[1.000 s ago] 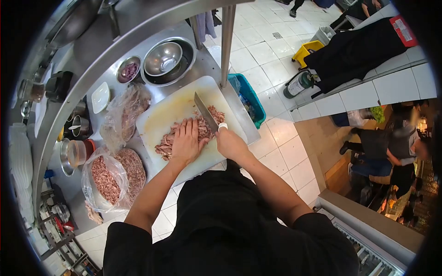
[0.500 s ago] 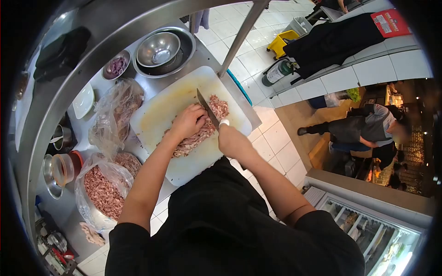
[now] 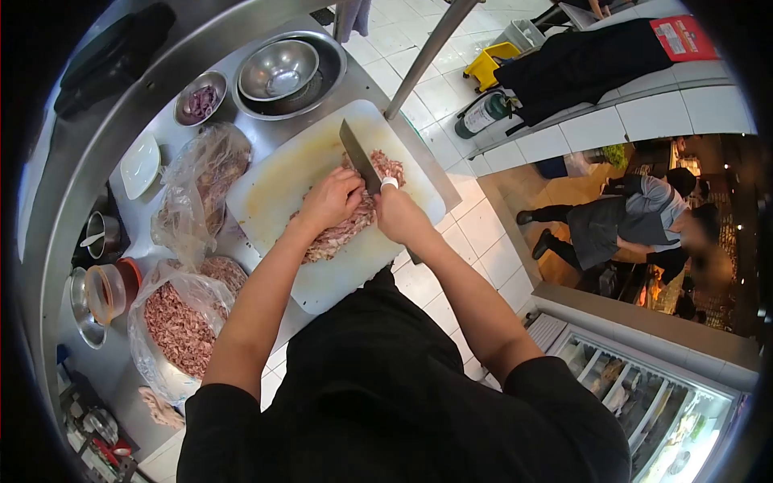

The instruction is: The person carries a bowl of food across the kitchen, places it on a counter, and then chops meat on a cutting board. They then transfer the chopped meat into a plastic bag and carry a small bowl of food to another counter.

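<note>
A pile of raw meat (image 3: 345,237) lies across the white cutting board (image 3: 270,189), which has a yellowish stain. My left hand (image 3: 332,200) rests on the pile, its fingers curled and pressing the meat near the blade. In my right hand (image 3: 401,217) is the handle of a knife (image 3: 359,154), with a white band showing by the grip. The broad blade slants up and left beside my left fingertips, and its lower edge is hidden. Finely chopped meat (image 3: 389,166) sits on the blade's far side, to the right.
Nested metal bowls (image 3: 278,71), a small bowl of purple onion (image 3: 200,102) and a white dish (image 3: 141,167) stand behind the board. Left are a plastic bag (image 3: 201,189) and a bag of chopped meat (image 3: 177,328). A metal post (image 3: 423,64) rises at the corner. A co-worker (image 3: 628,221) stands right.
The knife's handle end has come up and left a little, and more of the blade's flat side shows. My left hand stays on the meat. The co-worker's legs have moved apart.
</note>
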A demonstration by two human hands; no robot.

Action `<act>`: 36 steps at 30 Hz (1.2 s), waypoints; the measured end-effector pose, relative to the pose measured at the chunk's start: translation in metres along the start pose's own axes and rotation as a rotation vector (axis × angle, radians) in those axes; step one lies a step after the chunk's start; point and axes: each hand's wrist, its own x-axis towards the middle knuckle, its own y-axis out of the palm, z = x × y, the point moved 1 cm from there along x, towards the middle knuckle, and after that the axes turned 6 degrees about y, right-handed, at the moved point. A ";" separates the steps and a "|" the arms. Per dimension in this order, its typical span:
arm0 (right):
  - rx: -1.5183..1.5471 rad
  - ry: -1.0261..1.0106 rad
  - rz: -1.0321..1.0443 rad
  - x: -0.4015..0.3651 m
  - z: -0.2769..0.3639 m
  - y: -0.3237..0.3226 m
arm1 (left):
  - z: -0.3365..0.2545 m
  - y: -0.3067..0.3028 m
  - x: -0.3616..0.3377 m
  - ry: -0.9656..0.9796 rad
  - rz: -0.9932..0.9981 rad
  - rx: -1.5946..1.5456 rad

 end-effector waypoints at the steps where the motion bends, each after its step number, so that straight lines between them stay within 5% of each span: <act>1: -0.028 0.013 0.057 -0.010 0.005 -0.014 | 0.001 0.002 0.002 0.006 0.000 0.004; 5: -0.047 0.019 0.015 -0.011 -0.010 0.028 | 0.004 0.005 -0.001 0.020 -0.022 0.076; 10: -0.056 -0.082 0.005 0.000 -0.001 -0.010 | -0.011 -0.007 -0.001 -0.109 -0.136 -0.134; 13: -0.136 -0.073 0.069 -0.037 0.015 -0.037 | -0.014 -0.012 -0.007 0.037 -0.128 0.051; 19: -0.187 -0.003 0.116 -0.038 0.008 0.006 | -0.012 -0.004 -0.019 -0.074 -0.005 0.076; 25: -0.223 -0.051 0.103 -0.049 0.021 -0.027 | -0.015 -0.001 -0.021 0.051 -0.215 0.104; 30: -0.107 -0.065 0.036 -0.022 -0.001 0.022 | -0.019 -0.005 -0.020 -0.056 -0.077 0.128; 36: -0.171 -0.117 0.093 -0.051 0.009 -0.019 | -0.023 0.002 -0.022 -0.028 -0.166 0.209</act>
